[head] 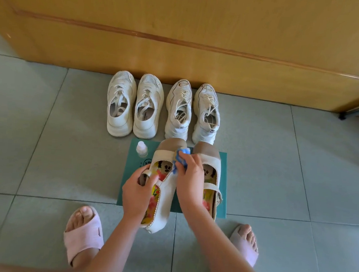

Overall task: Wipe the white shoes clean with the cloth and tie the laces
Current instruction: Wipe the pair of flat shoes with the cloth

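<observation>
A crumpled blue cloth (182, 156) is pressing against the upper of a cream strap shoe with a tan toe cap (166, 191), which is tilting over a green mat (224, 161) beside its flat-lying twin shoe (212, 160). Two pairs of white lace-up sneakers (122, 87) (207, 99) are standing behind, with their laces hanging loose.

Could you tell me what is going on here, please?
A person is cleaning shoes on the floor. The left hand holds a cream strap shoe while the right hand presses a blue cloth to its upper. Its mate and a small bottle sit on the green mat; four white sneakers wait behind.
</observation>
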A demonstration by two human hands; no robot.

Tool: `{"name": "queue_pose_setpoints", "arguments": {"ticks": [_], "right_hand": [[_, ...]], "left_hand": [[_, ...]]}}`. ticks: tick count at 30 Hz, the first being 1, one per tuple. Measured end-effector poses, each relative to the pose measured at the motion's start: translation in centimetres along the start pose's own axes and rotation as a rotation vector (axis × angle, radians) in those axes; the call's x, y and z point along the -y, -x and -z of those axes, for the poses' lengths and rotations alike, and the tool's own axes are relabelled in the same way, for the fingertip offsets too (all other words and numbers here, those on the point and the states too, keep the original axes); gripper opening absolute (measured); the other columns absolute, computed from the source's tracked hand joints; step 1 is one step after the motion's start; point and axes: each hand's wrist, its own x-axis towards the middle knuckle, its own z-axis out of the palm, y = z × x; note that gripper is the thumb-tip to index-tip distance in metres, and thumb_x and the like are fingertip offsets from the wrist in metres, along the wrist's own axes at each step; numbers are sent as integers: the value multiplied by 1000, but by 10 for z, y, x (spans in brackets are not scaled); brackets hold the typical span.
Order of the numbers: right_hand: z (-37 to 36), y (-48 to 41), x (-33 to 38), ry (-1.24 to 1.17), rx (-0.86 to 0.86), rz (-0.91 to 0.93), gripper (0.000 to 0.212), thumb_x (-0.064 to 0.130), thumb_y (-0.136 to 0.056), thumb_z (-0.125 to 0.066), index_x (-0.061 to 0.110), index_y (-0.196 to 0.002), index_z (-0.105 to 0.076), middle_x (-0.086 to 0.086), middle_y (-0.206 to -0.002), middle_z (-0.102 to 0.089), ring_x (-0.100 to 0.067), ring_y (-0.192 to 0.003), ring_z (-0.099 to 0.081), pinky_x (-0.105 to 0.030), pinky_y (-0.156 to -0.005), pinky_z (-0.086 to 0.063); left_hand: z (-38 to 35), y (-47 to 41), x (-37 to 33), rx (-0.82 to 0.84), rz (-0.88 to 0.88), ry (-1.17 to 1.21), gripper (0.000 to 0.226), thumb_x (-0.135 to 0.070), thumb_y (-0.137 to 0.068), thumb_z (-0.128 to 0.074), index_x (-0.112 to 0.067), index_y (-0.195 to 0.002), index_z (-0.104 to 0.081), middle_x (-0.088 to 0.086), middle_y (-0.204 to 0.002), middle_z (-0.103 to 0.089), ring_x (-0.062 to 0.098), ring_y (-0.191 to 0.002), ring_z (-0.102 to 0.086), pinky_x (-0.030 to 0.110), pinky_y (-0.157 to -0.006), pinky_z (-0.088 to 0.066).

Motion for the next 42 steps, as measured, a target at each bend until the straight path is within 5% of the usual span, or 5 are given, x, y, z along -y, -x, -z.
{"name": "queue_pose_setpoints", "arguments": {"ticks": [10,27,30,36,42], "right_hand": [[25,-32,14,-70,-58,-2,35,7,-94,-51,13,-128,-57,0,-104,-52,-8,-90,-49,3,-74,-35],[8,47,-2,-55,129,93,28,8,-91,-58,16,-116,-67,6,-104,-56,-6,-96,-53,-8,-84,-42],[14,21,8,-21,15,142,30,7,-92,-56,14,-120,-64,3,-101,-56,-9,-88,-56,-15,-80,-47],[2,-24,16,-46,-95,-123,33,11,-97,-49,10,-129,-56,-3,-105,-51,-16,-96,-54,-11,-77,-35],[-11,-16,23,-55,-77,59,33,6,-93,-53,10,-125,-60,-6,-107,-55,-19,-100,-53,-25,-88,-45]], "left_hand": [[18,-9,3,113,45,30,21,-29,-88,-63,-31,-109,-60,-19,-93,-62,-1,-90,-56,15,-75,-42],[14,-8,4,91,36,137,22,-21,-87,-65,-26,-108,-63,-9,-94,-68,6,-88,-63,20,-72,-47],[14,-7,4,88,18,68,22,-24,-88,-63,-29,-109,-61,-18,-94,-64,-1,-90,-58,15,-74,-43],[13,-10,9,77,30,18,32,-29,-87,-64,-22,-118,-61,-8,-102,-66,10,-98,-59,21,-80,-43],[15,-9,16,24,30,0,32,-32,-89,-61,-18,-118,-62,-2,-99,-67,14,-96,-61,29,-83,-48]]}}
